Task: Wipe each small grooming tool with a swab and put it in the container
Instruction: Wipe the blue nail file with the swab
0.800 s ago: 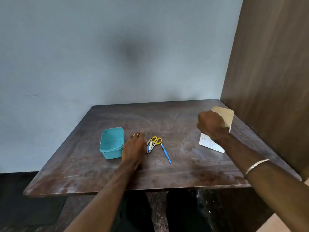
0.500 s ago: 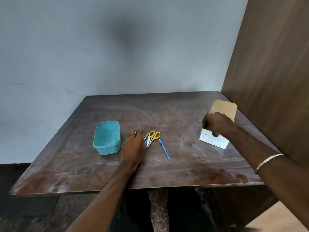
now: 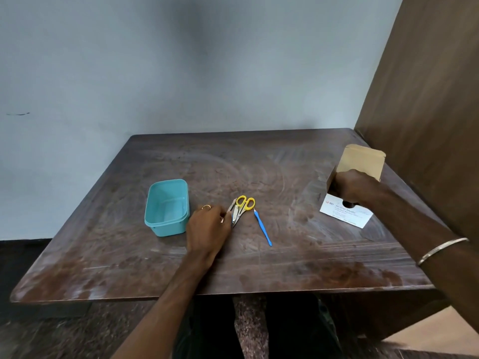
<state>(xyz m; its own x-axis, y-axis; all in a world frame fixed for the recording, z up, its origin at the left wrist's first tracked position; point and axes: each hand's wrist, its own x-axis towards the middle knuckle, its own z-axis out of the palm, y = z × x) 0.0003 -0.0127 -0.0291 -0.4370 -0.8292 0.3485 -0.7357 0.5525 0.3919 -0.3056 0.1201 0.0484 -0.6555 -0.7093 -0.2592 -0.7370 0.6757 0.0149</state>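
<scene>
A teal plastic container (image 3: 168,207) stands empty on the left of the dark wooden table (image 3: 259,164). Right of it lie yellow-handled scissors (image 3: 243,205), a metal nail clipper (image 3: 235,213) and a thin blue tool (image 3: 262,227). My left hand (image 3: 207,226) rests on the table between container and tools, its fingertips touching a slim metal tool (image 3: 229,209) at the pile's left edge. My right hand (image 3: 350,189) reaches into the open white box of alcohol swabs (image 3: 344,212) at the right; its fingers are hidden inside the box.
The box's brown flap (image 3: 361,161) stands up behind my right hand. A brown wooden panel (image 3: 427,99) rises along the table's right side, and a pale wall stands behind the table. The table's front edge (image 3: 207,294) is near my body.
My right hand has moved down from the box's flap into the box's opening. My left hand stays beside the tools, fingers now curled against the pile's left edge.
</scene>
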